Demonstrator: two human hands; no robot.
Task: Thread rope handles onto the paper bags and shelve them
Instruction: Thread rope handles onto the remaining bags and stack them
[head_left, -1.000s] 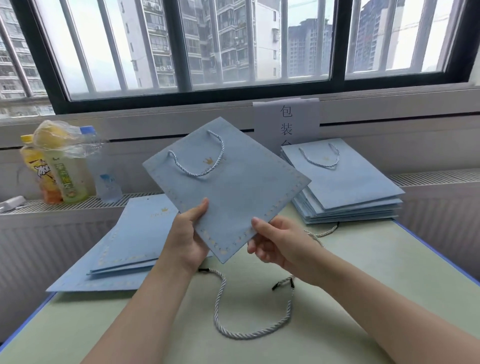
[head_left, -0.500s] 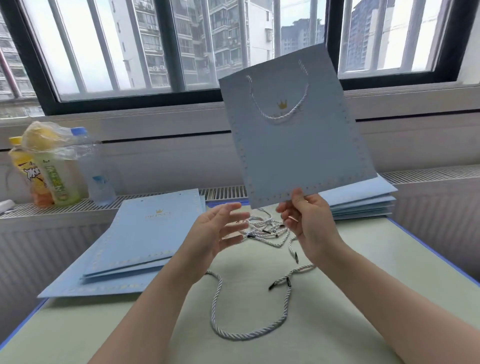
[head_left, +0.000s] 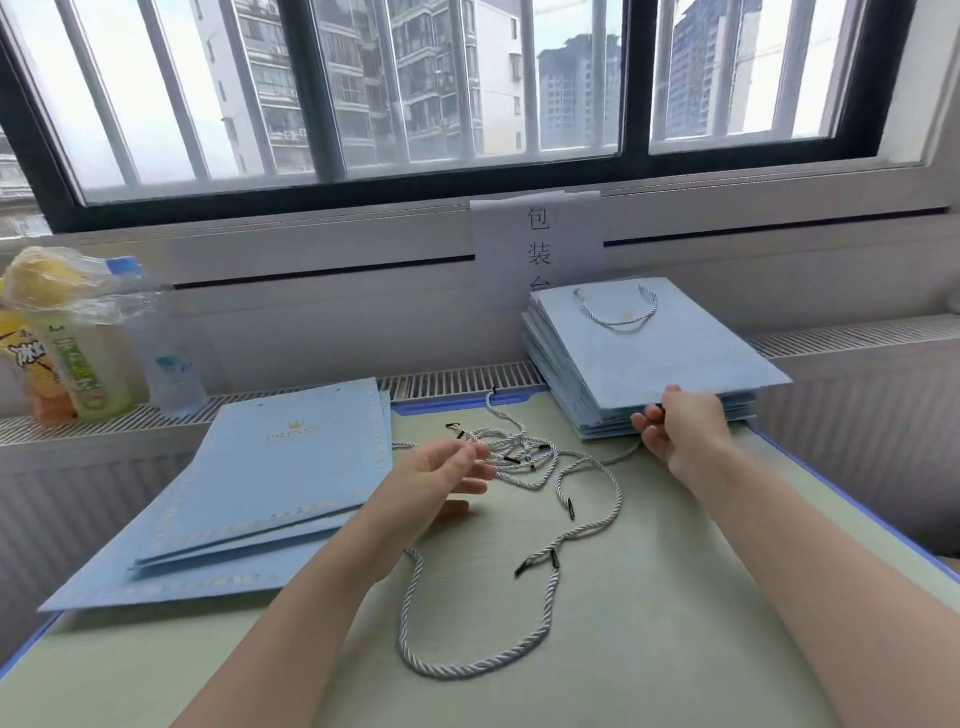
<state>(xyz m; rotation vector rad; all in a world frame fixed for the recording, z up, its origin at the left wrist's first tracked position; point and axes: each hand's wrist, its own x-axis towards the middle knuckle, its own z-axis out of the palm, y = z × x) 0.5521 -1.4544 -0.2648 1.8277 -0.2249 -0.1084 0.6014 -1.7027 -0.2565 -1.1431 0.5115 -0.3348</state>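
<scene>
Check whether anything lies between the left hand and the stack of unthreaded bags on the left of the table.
Nothing visible does. The left hand hovers open at the right edge of the unthreaded bag stack, with only bare table between. The loose ropes lie on its other side, toward the right hand.

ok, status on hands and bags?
Right hand gripping top finished bag on right stack. Left hand open, empty, above loose ropes. Nothing blocking.

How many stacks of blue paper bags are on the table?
2. The stack without handles lies at the left; the finished stack lies at the far right, with the right hand at its near edge.
</scene>
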